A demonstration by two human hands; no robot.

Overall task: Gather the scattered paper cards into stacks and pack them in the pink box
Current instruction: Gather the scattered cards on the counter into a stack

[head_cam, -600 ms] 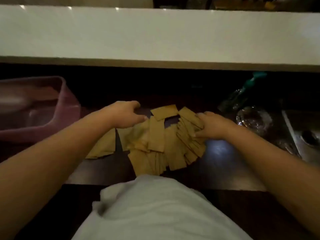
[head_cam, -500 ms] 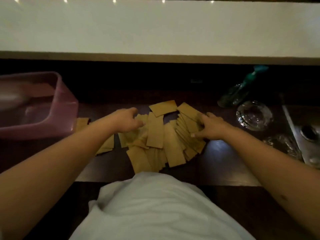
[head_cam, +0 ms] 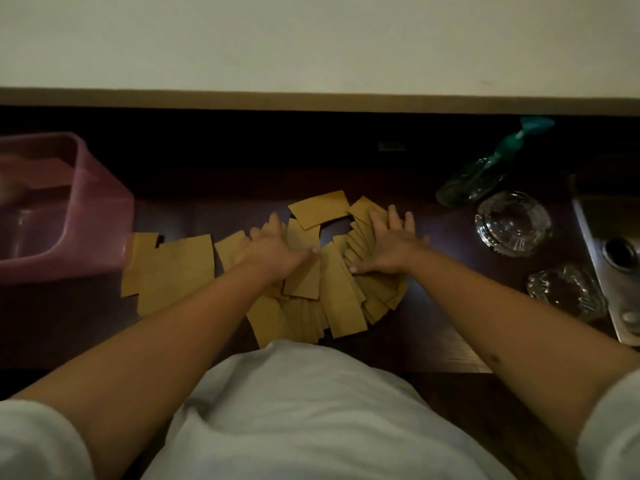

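Several tan paper cards (head_cam: 341, 299) lie fanned and overlapping on the dark wooden table in front of me. More tan cards (head_cam: 169, 268) lie flat to the left, near the pink box (head_cam: 100, 216), a translucent plastic tub at the far left. My left hand (head_cam: 273, 247) rests flat on the left part of the pile, fingers spread. My right hand (head_cam: 388, 244) presses flat on the right part of the pile, fingers apart. Neither hand grips a card.
A clear spray bottle with a teal nozzle (head_cam: 485, 171) lies at the back right. Two glass ashtrays (head_cam: 512, 223) (head_cam: 564, 291) sit to the right, beside a metal sink (head_cam: 616, 258). A pale raised counter (head_cam: 311, 46) runs along the back.
Both hands have flattened from curled onto the card pile and slid inward. The view has tilted down, showing more cards by the pink box.
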